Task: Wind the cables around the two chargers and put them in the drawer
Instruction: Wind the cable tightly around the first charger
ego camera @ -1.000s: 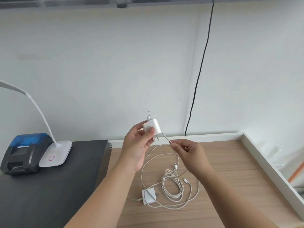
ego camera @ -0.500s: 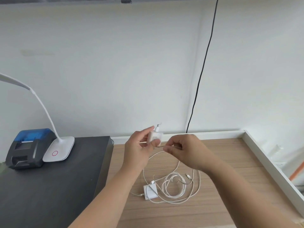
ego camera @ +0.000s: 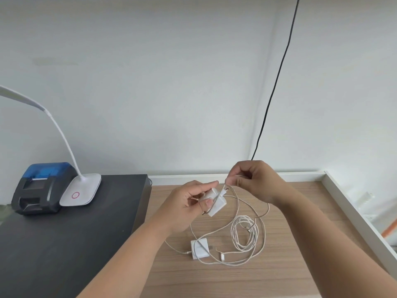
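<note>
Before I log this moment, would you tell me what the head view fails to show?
- Drawer: not in the head view at all.
- Held charger: its near end is covered by the left hand.
- Cable: the right hand hides the pinched part.
- Lamp: its head is cut off by the left edge.

The left hand [ego camera: 189, 203] gripped a small white plastic charger block [ego camera: 214, 203] with curled fingers. The right hand [ego camera: 255, 181], raised slightly higher, pinched its thin white cable [ego camera: 237, 203].
</note>
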Action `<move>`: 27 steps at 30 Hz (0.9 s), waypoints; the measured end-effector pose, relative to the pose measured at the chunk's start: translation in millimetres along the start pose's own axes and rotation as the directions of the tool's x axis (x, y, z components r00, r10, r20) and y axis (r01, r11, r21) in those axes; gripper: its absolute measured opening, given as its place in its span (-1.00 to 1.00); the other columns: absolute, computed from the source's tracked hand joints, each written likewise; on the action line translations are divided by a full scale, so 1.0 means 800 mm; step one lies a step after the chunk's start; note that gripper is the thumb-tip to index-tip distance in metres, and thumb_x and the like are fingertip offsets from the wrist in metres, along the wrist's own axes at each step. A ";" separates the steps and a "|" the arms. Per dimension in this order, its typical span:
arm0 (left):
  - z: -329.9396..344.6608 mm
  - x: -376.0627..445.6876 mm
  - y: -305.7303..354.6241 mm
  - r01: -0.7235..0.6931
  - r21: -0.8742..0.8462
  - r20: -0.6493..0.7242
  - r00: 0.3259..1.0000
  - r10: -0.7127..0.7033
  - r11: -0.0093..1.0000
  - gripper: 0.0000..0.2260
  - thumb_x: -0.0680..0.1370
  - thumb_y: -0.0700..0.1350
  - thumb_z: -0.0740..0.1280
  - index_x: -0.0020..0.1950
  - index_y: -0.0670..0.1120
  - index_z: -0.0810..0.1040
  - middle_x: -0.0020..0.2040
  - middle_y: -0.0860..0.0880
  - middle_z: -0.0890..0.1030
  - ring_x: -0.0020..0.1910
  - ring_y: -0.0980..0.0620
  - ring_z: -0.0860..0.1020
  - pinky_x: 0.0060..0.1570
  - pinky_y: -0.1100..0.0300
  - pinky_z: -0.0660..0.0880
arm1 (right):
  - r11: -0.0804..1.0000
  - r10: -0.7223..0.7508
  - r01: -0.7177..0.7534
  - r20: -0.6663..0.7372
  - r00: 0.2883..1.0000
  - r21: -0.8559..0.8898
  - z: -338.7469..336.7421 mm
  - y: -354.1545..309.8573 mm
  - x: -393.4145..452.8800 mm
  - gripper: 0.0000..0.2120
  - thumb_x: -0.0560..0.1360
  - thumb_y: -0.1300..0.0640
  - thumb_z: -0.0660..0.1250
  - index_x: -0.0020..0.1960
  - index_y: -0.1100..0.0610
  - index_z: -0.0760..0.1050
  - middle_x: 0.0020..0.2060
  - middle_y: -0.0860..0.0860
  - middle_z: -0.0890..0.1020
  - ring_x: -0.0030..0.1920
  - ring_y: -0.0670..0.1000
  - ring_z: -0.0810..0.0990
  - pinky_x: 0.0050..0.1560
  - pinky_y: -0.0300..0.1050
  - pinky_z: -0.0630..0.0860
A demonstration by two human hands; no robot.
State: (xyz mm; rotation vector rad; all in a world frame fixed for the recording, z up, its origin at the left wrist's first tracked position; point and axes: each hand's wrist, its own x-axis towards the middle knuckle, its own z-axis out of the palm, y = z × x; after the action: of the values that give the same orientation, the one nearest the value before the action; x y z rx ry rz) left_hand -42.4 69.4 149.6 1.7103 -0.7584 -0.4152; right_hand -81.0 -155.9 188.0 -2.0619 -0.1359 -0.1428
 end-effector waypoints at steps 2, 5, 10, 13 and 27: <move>-0.004 -0.002 0.003 -0.005 -0.034 -0.001 1.000 0.005 0.999 -0.66 0.54 -0.16 0.38 0.29 0.07 0.57 -0.10 -0.03 0.56 -0.09 0.08 0.54 0.02 0.18 0.54 | 0.996 0.016 -0.013 -0.035 0.999 0.089 0.005 0.010 0.002 -0.88 0.40 -0.01 0.46 -0.21 0.03 0.63 -0.39 0.23 0.50 -0.34 0.02 0.38 -0.26 -0.09 0.34; -0.002 -0.004 0.009 0.008 -0.213 -0.027 1.000 -0.014 0.977 -0.68 0.48 -0.21 0.42 0.20 0.05 0.62 -0.05 -0.11 0.63 -0.11 0.06 0.56 -0.02 0.14 0.56 | 0.972 0.031 -0.019 -0.050 0.998 0.235 0.019 0.022 0.001 -0.88 0.42 0.05 0.41 -0.17 0.10 0.65 -0.25 0.13 0.67 -0.18 -0.03 0.57 -0.06 -0.13 0.47; 0.010 0.007 0.017 -0.010 -0.595 -0.178 0.977 -0.120 0.804 -0.70 0.40 -0.28 0.47 0.10 -0.09 0.59 -0.07 -0.05 0.60 -0.16 0.00 0.61 -0.08 0.05 0.59 | 0.944 0.068 -0.053 -0.034 0.997 0.325 0.060 0.017 -0.013 -0.82 0.59 0.31 0.21 0.02 0.35 0.57 -0.49 -0.20 0.59 -0.44 -0.28 0.52 -0.34 -0.47 0.40; 0.014 0.017 0.020 -0.061 -0.665 -0.320 0.923 -0.211 0.744 -0.68 0.34 -0.25 0.44 0.09 -0.15 0.57 -0.17 -0.03 0.60 -0.20 0.04 0.64 -0.17 0.14 0.60 | 0.960 0.091 -0.067 -0.079 0.993 0.272 0.083 0.020 -0.022 -0.79 0.61 0.19 0.20 0.06 0.15 0.62 -0.51 -0.17 0.44 -0.47 -0.21 0.36 -0.37 -0.41 0.31; 0.003 0.024 -0.021 -0.024 -0.237 -0.591 0.797 -0.125 0.971 -0.73 0.36 -0.24 0.55 -0.02 0.00 0.61 -0.14 0.07 0.71 -0.19 0.07 0.66 -0.14 0.20 0.59 | 0.946 0.117 -0.110 0.005 0.993 -0.306 0.058 -0.020 -0.038 -0.84 0.54 0.02 0.33 -0.19 0.01 0.58 -0.59 -0.16 0.43 -0.49 -0.14 0.38 -0.41 -0.32 0.32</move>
State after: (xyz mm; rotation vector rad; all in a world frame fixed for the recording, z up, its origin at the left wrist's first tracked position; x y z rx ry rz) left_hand -25.5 57.0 135.4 1.5107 -0.1796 0.0263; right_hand -111.4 -108.7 174.9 -2.3753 -0.0078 -0.0721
